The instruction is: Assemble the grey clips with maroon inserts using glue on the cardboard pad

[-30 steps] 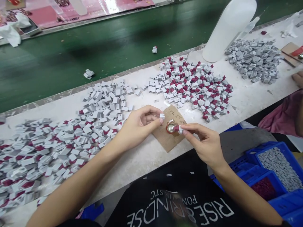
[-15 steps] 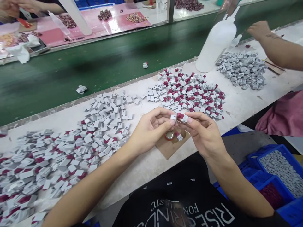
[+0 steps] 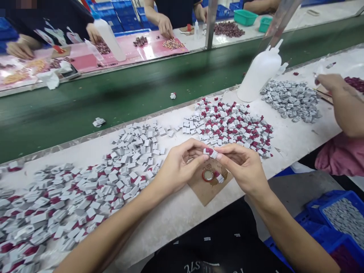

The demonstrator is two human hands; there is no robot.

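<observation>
My left hand [image 3: 182, 163] pinches a small grey plastic piece [image 3: 206, 151] between thumb and fingers. Against it, my right hand [image 3: 243, 167] grips a grey-and-maroon plastic piece [image 3: 212, 152]; the two pieces touch, with maroon showing between the grey ends. Whether they are fully joined I cannot tell. Below the hands lies a brown board [image 3: 205, 195] bearing a round metal cap [image 3: 207, 174] with a red rim and another grey-and-maroon piece [image 3: 220, 178]. Just beyond my fingers spreads a pile of grey-and-maroon pieces [image 3: 233, 123].
Many grey and maroon pieces [image 3: 85, 201] cover the table's left. A white squeeze bottle [image 3: 257, 76] stands beside a grey pile [image 3: 292, 100]. A green conveyor belt [image 3: 136, 93] runs beyond the table. A co-worker's arm [image 3: 341, 98] reaches in from the right; blue crates [image 3: 321, 204] sit below.
The grey piece in my left hand and the grey-and-maroon piece in my right were apart and have come together. The camera view has tilted upward. The co-worker's arm at right has moved.
</observation>
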